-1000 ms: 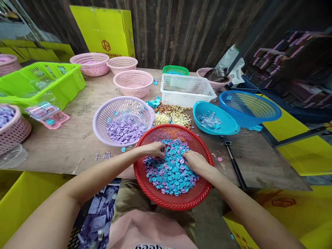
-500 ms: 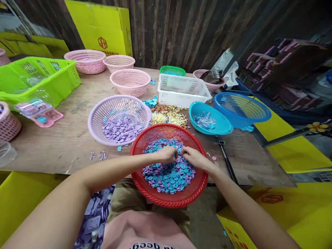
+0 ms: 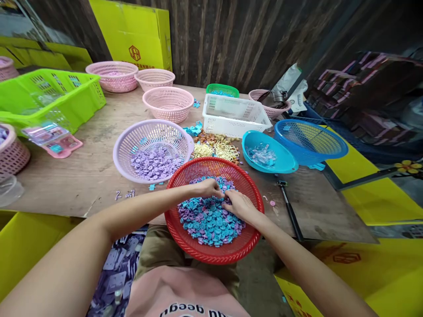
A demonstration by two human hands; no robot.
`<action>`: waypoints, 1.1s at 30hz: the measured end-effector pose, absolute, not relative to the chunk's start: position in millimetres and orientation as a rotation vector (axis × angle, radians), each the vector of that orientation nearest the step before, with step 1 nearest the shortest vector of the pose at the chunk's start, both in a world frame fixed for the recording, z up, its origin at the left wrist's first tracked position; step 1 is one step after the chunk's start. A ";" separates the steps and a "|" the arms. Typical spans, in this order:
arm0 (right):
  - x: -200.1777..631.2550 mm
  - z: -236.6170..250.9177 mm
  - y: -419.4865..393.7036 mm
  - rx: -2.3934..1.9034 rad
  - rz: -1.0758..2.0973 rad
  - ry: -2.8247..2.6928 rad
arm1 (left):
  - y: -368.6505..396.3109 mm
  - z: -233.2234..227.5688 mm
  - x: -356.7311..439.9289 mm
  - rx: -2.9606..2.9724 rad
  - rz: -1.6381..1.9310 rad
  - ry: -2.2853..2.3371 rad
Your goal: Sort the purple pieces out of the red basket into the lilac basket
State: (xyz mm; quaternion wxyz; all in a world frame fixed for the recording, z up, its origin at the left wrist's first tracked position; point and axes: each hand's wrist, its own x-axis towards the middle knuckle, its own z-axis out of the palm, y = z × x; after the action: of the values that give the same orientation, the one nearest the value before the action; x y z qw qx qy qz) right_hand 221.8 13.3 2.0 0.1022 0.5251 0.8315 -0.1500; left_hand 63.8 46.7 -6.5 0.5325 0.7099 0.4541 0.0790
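Observation:
A red mesh basket (image 3: pixel 175 240) rests at the table's front edge, above my lap. Small round blue and purple plastic pieces (image 3: pixel 214 224) are heaped inside it. Over the far part of the heap, my left hand (image 3: pixel 209 188) is closed, its fingertips pinched together and pointing right. My right hand (image 3: pixel 241 205) comes in from the right, fingers bent and closed, touching or almost touching the left fingertips. What either hand pinches is too small and covered to make out. Left of the red basket, a lilac basket (image 3: pixel 120 154) holds purple round pieces (image 3: pixel 153 164).
Behind the red basket lie cream-coloured frame pieces (image 3: pixel 226 151) and small brown pieces (image 3: pixel 211 139). A turquoise bowl (image 3: pixel 286 165) with clear parts, a blue basket (image 3: pixel 309 154), a white crate (image 3: pixel 228 127) and a black-handled stick (image 3: pixel 291 215) surround it. A lime-green crate (image 3: pixel 79 110) stands left.
My left hand has shifted slightly left and up. My right hand has turned and lowered a little over the pieces. The view has moved slightly.

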 end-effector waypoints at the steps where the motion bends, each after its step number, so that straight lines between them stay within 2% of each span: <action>1: 220.2 1.5 13.6 1.521 -0.423 2.463 | 47.8 -2.6 59.4 1.479 0.240 1.026; 5: 215.7 -0.4 14.7 1.409 -0.343 2.423 | 48.2 12.7 47.1 0.812 0.414 0.891; 10: 214.3 -0.5 13.9 1.364 -0.313 2.418 | 45.3 14.5 44.4 0.577 0.504 0.899; 14: 211.7 -1.9 14.1 1.417 -0.302 2.384 | 43.8 3.2 48.5 0.778 0.394 1.013; 17: 215.0 -3.4 18.6 1.472 -0.431 2.437 | 41.7 -6.3 50.4 1.349 0.245 1.088; 20: 226.2 -0.6 23.9 1.605 -0.916 2.449 | 38.4 -11.7 50.6 2.007 0.159 1.092; 25: 248.8 16.9 24.3 1.559 -2.491 1.906 | 33.2 -7.0 54.2 2.489 -0.090 1.011; 27: 254.0 23.5 24.2 1.411 -2.855 1.681 | 32.9 -3.8 57.2 2.570 -0.187 0.973; 30: 255.8 26.3 28.4 1.325 -3.016 1.563 | 35.0 -2.8 60.6 2.642 -0.231 0.957; 32: 253.1 23.5 32.8 1.439 -2.896 1.681 | 37.9 -5.0 60.6 2.624 -0.199 0.964; 33: 250.7 21.0 34.6 1.537 -2.733 1.798 | 39.8 -6.2 59.7 2.590 -0.165 0.959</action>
State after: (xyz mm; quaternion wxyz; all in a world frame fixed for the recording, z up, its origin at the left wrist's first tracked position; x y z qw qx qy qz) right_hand 250.7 34.6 21.0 -0.2344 0.4134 0.4837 -0.7350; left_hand 59.7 39.8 -6.2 0.1860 0.9198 0.3406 -0.0586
